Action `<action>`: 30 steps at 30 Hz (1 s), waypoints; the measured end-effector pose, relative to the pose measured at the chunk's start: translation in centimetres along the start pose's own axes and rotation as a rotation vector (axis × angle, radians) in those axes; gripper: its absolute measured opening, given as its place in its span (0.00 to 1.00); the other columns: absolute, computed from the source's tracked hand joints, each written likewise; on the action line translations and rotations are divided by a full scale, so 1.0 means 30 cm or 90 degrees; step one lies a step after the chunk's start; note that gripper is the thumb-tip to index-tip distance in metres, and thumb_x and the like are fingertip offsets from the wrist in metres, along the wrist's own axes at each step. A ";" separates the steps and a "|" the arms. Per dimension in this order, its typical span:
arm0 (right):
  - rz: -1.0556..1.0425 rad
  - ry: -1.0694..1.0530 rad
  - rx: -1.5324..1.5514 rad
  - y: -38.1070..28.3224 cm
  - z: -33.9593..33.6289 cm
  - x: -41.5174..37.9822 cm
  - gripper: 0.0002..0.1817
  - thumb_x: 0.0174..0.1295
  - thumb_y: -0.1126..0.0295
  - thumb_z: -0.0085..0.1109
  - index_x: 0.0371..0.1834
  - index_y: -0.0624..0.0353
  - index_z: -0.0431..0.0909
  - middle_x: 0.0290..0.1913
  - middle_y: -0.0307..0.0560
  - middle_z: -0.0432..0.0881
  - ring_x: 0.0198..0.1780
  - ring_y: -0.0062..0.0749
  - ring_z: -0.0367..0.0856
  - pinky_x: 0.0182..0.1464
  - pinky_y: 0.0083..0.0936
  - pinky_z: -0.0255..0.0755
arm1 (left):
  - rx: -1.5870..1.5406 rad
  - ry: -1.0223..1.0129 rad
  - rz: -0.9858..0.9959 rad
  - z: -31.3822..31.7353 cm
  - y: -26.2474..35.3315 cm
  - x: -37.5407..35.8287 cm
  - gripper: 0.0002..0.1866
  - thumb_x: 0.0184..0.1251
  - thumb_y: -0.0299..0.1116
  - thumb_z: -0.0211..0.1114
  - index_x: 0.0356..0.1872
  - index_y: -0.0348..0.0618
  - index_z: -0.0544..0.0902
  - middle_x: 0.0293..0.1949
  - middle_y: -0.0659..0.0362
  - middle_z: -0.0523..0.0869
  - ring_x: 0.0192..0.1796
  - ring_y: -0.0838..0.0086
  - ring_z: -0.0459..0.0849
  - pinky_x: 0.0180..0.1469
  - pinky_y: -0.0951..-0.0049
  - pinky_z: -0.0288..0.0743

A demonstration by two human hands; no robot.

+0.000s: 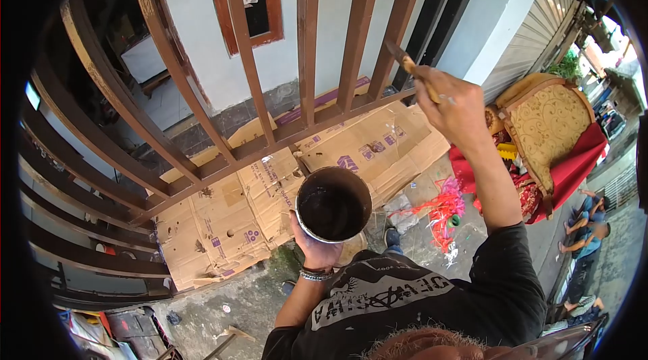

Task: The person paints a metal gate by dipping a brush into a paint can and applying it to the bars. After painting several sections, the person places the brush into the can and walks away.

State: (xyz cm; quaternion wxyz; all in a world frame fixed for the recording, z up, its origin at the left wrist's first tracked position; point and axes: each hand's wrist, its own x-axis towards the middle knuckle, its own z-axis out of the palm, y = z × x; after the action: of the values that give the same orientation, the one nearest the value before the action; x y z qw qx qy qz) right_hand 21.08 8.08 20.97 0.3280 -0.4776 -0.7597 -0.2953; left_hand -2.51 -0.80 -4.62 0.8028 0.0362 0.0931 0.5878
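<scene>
My left hand (314, 246) is wrapped round the underside of a paint can (302, 226), held in front of my chest. Dark brown paint coats the inside of the can. My right hand (451, 102) is raised and closed round the handle of a paintbrush (405, 61). The bristles point up and left, overlapping one of the brown bars of the fence (308, 36) in this view. Several of these bars rise from a bottom rail (290, 132), and those at the left show worn, lighter patches.
Flattened cardboard (263, 201) lies along the fence foot. To the right stands an upholstered chair (550, 120) with red cloth (580, 171). Pink and red plastic strips (445, 205) lie on the concrete ground. Two people (587, 228) sit farther off at the right.
</scene>
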 end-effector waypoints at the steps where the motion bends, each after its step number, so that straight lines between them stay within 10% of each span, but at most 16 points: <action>1: -0.007 0.003 0.029 0.005 -0.016 -0.004 0.08 0.62 0.72 0.65 0.43 0.58 0.84 0.24 0.45 0.84 0.22 0.36 0.83 0.25 0.30 0.75 | -0.003 0.001 -0.004 0.007 -0.003 0.003 0.41 0.72 0.70 0.47 0.74 0.51 0.69 0.72 0.56 0.73 0.73 0.57 0.72 0.74 0.50 0.66; 11: 0.453 0.087 0.415 0.206 -0.009 -0.408 0.09 0.68 0.73 0.61 0.45 0.66 0.86 0.21 0.43 0.80 0.22 0.21 0.77 0.28 0.19 0.71 | 0.073 0.015 0.059 -0.018 -0.031 0.082 0.39 0.70 0.71 0.47 0.75 0.59 0.68 0.74 0.60 0.70 0.74 0.58 0.69 0.75 0.47 0.64; 22: 0.380 0.001 0.365 0.274 0.342 -0.376 0.10 0.66 0.69 0.61 0.44 0.62 0.86 0.25 0.54 0.84 0.24 0.39 0.82 0.32 0.31 0.75 | 0.126 0.077 0.071 -0.001 -0.031 0.107 0.38 0.67 0.62 0.62 0.71 0.49 0.71 0.68 0.52 0.78 0.69 0.50 0.76 0.56 0.52 0.84; 30: 0.443 -0.123 0.443 0.363 0.335 -0.303 0.11 0.66 0.68 0.60 0.42 0.63 0.86 0.28 0.59 0.85 0.27 0.51 0.83 0.32 0.36 0.75 | 0.141 -0.013 0.060 0.065 -0.053 0.141 0.34 0.70 0.59 0.61 0.69 0.47 0.74 0.66 0.51 0.80 0.68 0.50 0.77 0.67 0.52 0.77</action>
State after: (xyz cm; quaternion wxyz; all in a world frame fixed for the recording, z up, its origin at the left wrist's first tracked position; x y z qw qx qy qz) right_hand 31.91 14.92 9.21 0.4753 -0.5898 -0.6358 0.1480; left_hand 0.59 2.85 -3.42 0.7665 0.1352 0.1476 0.6103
